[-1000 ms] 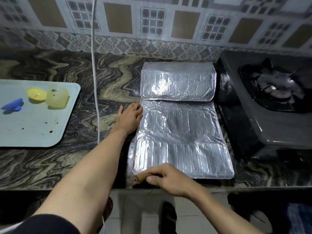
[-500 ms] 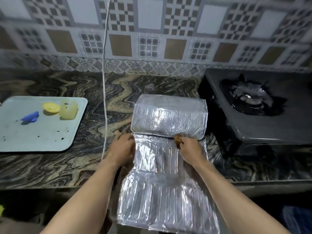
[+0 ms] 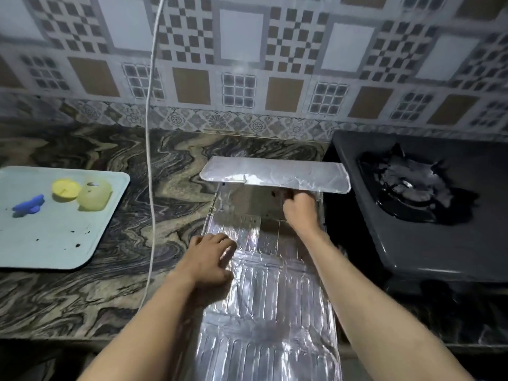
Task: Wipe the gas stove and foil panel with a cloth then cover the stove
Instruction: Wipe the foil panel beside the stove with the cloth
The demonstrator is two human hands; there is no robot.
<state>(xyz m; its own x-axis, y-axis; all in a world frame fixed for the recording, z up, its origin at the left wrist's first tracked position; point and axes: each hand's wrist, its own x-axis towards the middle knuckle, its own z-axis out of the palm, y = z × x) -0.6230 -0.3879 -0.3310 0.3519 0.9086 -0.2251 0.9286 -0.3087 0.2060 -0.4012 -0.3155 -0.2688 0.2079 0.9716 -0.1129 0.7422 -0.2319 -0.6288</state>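
Foil panel (image 3: 264, 312) may crease if the flat left hand (image 3: 211, 259) slips; right hand (image 3: 301, 213) under its raised flap, grip unclear.

A pale blue tray (image 3: 55, 243) lies on the dark swirled marble counter (image 3: 110, 292) at the left. On it sit a blue piece (image 3: 29, 206), a yellow lid (image 3: 66, 189) and a yellowish cup (image 3: 94, 195) on its side, touching the lid. A white cord (image 3: 149, 160) hangs down the patterned wall tiles (image 3: 247, 64) just right of the tray
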